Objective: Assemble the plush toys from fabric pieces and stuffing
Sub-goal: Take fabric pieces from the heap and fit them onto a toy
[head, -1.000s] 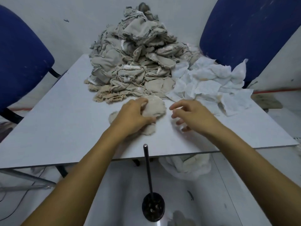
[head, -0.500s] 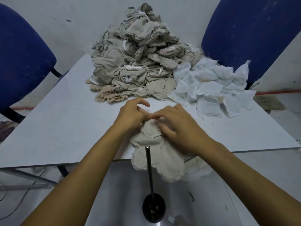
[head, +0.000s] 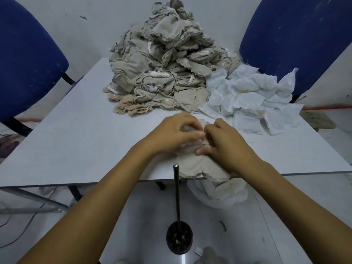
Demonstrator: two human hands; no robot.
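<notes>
Two bare forearms, no sleeves in view, left hand (head: 176, 133) and right hand (head: 226, 144) both bare, no gloves, rings, watch or wristbands, short plain fingernails on the visible fingertips

The heaped fabric pieces (head: 162, 73) are matt beige cloth with frayed edges. The white sheets (head: 247, 100) look thin and crinkled. The bench (head: 76, 140) is smooth.

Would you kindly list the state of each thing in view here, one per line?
left hand: fingers curled, gripping the beige plush skin.
right hand: pinching the same skin.
beige plush skin: flat, unstuffed, hanging over the table edge.
beige fabric pile: heaped high.
white sheets: crumpled, loosely spread.
metal rod: upright in its dark base.
table: level.
</notes>
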